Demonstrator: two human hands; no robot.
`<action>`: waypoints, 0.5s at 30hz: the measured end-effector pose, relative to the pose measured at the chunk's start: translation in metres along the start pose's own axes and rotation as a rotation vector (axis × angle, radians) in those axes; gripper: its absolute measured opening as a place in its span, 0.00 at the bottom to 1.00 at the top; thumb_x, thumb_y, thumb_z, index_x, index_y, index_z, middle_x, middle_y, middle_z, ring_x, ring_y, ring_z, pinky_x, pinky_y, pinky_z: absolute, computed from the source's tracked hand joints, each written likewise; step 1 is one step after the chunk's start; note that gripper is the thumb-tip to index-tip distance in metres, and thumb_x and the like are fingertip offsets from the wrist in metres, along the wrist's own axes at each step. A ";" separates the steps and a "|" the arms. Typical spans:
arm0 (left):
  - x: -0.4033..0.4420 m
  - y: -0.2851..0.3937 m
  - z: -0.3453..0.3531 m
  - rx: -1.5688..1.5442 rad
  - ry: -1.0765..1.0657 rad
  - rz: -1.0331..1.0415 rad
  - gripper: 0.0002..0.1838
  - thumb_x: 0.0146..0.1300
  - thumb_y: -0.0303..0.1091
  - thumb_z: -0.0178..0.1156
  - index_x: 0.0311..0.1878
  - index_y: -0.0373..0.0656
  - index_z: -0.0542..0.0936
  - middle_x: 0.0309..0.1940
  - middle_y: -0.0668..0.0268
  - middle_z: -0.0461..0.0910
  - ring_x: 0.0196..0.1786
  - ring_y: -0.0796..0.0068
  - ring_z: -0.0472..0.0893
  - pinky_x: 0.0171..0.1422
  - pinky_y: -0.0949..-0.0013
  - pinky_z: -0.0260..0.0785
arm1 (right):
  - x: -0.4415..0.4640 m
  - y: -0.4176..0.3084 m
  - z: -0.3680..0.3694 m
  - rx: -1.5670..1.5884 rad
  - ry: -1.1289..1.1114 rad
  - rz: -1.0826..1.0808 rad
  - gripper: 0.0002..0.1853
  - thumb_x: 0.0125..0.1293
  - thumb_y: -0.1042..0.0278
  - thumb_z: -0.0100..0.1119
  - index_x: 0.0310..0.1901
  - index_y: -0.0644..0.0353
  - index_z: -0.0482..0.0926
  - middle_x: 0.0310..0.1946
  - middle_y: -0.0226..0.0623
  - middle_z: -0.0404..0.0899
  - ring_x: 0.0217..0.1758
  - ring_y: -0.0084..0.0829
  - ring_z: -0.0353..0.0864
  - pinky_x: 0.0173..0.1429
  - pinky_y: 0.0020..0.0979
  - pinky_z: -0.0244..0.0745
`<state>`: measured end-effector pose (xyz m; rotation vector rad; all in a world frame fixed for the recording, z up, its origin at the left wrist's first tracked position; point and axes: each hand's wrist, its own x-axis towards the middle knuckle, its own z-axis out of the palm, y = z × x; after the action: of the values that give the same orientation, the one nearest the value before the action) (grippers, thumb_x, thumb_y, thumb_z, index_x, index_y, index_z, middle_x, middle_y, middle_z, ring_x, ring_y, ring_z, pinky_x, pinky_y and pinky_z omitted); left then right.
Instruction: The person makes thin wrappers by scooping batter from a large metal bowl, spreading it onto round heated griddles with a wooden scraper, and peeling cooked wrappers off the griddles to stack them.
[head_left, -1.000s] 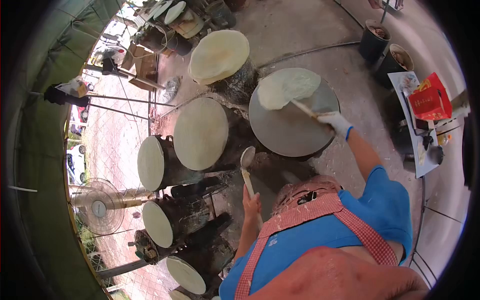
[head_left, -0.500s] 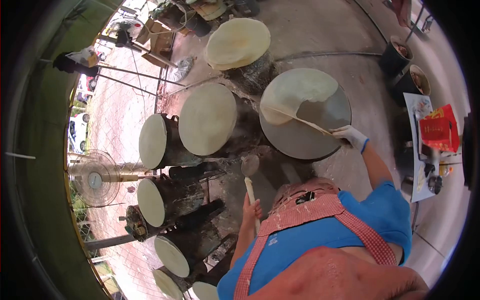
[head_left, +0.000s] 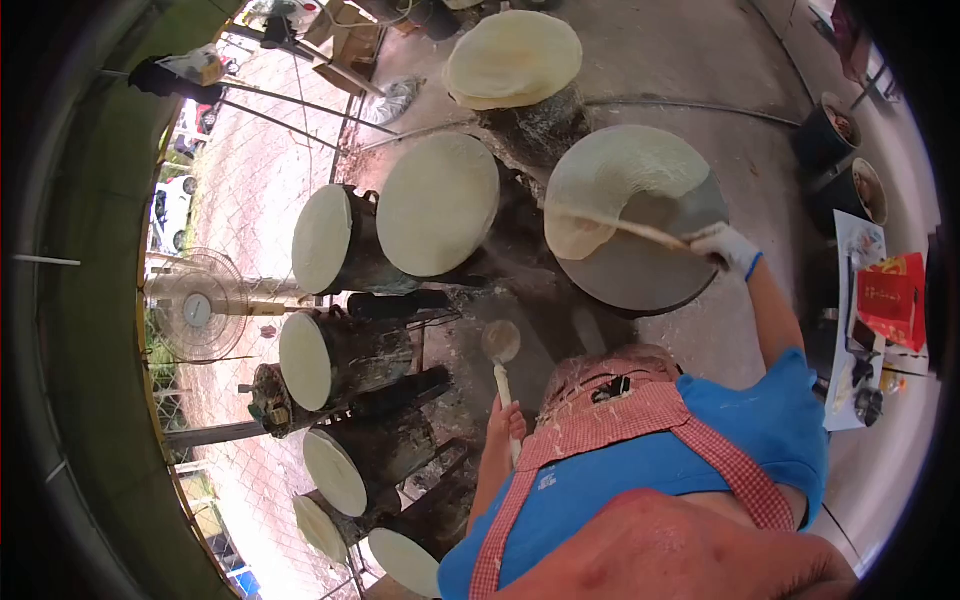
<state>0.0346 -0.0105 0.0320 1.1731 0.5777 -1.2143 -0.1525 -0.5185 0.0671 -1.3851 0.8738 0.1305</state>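
My right hand (head_left: 722,246), in a white glove with a blue cuff, is closed round a wooden spreading stick (head_left: 640,231). The stick lies over a large round griddle (head_left: 650,275), where pale batter (head_left: 640,160) covers the upper and left part in a curved band. Grey metal shows on the lower right of the griddle. My left hand (head_left: 505,425) is bare and wrapped round the light handle of a ladle (head_left: 501,342), whose bowl points up, away from my body and below the griddle in view.
Several round griddles covered with pale sheets stand at left, among them a large one (head_left: 438,205). A stack of flat rounds (head_left: 513,60) is at the top. A fan (head_left: 197,309) stands far left; a red bag (head_left: 890,300) and buckets (head_left: 826,133) are at right.
The stick has swept from the griddle's top to its left side, and the batter has gone from a small patch to a wide curved band. The view has shifted; the ladle stays in my left hand.
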 end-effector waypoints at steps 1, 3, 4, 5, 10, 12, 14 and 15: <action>-0.003 0.000 -0.006 0.007 -0.037 0.029 0.22 0.62 0.28 0.49 0.56 0.63 0.57 0.12 0.75 0.55 0.10 0.84 0.56 0.11 0.80 0.48 | 0.024 -0.004 -0.003 0.009 0.067 -0.019 0.16 0.50 0.61 0.61 0.41 0.57 0.81 0.11 0.26 0.67 0.10 0.18 0.62 0.12 0.24 0.50; -0.010 0.001 -0.006 0.010 0.015 0.046 0.21 0.62 0.28 0.49 0.55 0.62 0.58 0.12 0.74 0.55 0.10 0.84 0.56 0.11 0.80 0.48 | 0.051 -0.031 0.000 -0.017 0.148 -0.089 0.13 0.51 0.61 0.60 0.36 0.59 0.81 0.11 0.27 0.67 0.11 0.18 0.62 0.13 0.24 0.52; -0.013 -0.004 -0.005 0.000 0.060 0.059 0.20 0.62 0.28 0.49 0.54 0.61 0.58 0.12 0.74 0.55 0.10 0.84 0.56 0.10 0.80 0.48 | 0.046 -0.053 0.007 -0.060 0.156 -0.140 0.12 0.51 0.61 0.60 0.33 0.60 0.81 0.11 0.28 0.67 0.11 0.18 0.62 0.14 0.24 0.54; -0.014 -0.007 -0.004 0.008 0.079 0.042 0.20 0.62 0.28 0.49 0.54 0.61 0.58 0.12 0.74 0.55 0.10 0.84 0.56 0.10 0.80 0.48 | 0.044 -0.055 0.004 -0.046 0.149 -0.118 0.12 0.51 0.61 0.60 0.33 0.60 0.81 0.11 0.28 0.67 0.11 0.18 0.62 0.14 0.24 0.54; -0.010 -0.017 -0.015 -0.125 0.102 0.010 0.22 0.62 0.27 0.49 0.55 0.63 0.59 0.12 0.74 0.57 0.10 0.84 0.57 0.10 0.80 0.48 | 0.015 -0.001 -0.038 -0.415 -0.173 0.036 0.14 0.50 0.64 0.61 0.36 0.64 0.80 0.13 0.28 0.68 0.13 0.17 0.61 0.16 0.24 0.56; -0.019 -0.017 -0.007 -0.200 0.072 0.004 0.23 0.61 0.26 0.49 0.55 0.63 0.58 0.13 0.73 0.58 0.10 0.84 0.57 0.09 0.80 0.49 | -0.025 0.018 -0.070 -0.340 -0.151 0.221 0.19 0.49 0.64 0.62 0.42 0.67 0.79 0.16 0.27 0.70 0.16 0.16 0.63 0.18 0.24 0.59; -0.021 -0.024 -0.008 -0.239 0.067 0.007 0.23 0.61 0.26 0.50 0.55 0.63 0.58 0.13 0.73 0.58 0.10 0.84 0.57 0.10 0.80 0.49 | -0.026 0.015 -0.083 -0.133 -0.235 0.253 0.22 0.48 0.64 0.63 0.45 0.68 0.78 0.17 0.26 0.71 0.17 0.16 0.64 0.18 0.24 0.59; -0.024 -0.027 -0.010 -0.247 0.065 0.001 0.23 0.61 0.26 0.50 0.56 0.64 0.58 0.13 0.73 0.58 0.10 0.84 0.57 0.10 0.81 0.49 | -0.004 0.022 -0.079 -0.115 -0.154 0.059 0.22 0.48 0.64 0.63 0.45 0.68 0.77 0.17 0.26 0.71 0.16 0.17 0.64 0.17 0.24 0.59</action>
<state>0.0048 0.0111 0.0390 1.0053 0.7529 -1.0727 -0.2038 -0.5816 0.0577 -1.4361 0.7885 0.3323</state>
